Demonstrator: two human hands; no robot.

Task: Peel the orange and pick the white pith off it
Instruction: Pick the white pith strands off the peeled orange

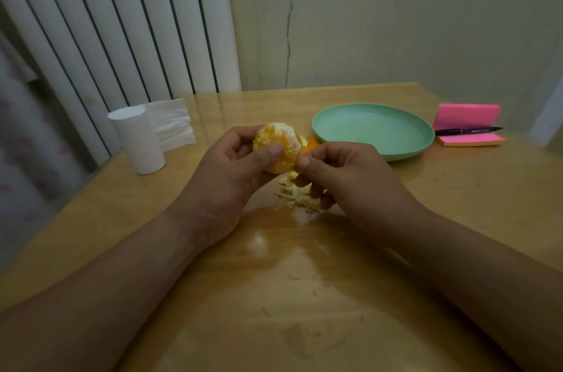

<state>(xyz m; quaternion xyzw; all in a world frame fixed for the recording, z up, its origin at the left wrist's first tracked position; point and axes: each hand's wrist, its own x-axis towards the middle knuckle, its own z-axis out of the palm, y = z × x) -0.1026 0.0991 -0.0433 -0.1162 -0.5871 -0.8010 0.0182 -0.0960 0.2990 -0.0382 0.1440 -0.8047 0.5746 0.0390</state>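
Head view, only one.

Orange (278,147) is up off the worktop (304,295), centre frame, mostly bare of peel, with white pith (291,140) in patches on its top and right face.

Left hand (231,170) holds it: fingers curled behind, thumb pressed on the front.

Right hand (344,176) is just beside it on the right. Thumb and forefinger are pinched narrow against the orange's lower right edge, probably on a pith strand, but the strand is too small to confirm.

Key relation: the orange lies left of and slightly above the right hand's pinch, touching it. The likely pull is rightward and down, away from the left thumb. The fruit is roughly round, so it has no useful long axis. Right hand does the picking, left only steadies and turns.

Scraps (297,195) of pale peel sit directly under the hands. Can't tell whether the right hand's lower fingers hold them or they lie on the worktop. A bit of orange rind (311,143) shows behind the fruit.

Worktop is glossy yellow wood with smears and flecks near the camera.

- Green plate (420,144) is just right of the hands.
- Pink notes (466,115) with a pen (469,130) on them are further right.
- Tissue roll (137,143) is on the left.

White radiator (122,21) is back left, and the wall (396,21) has a crack.
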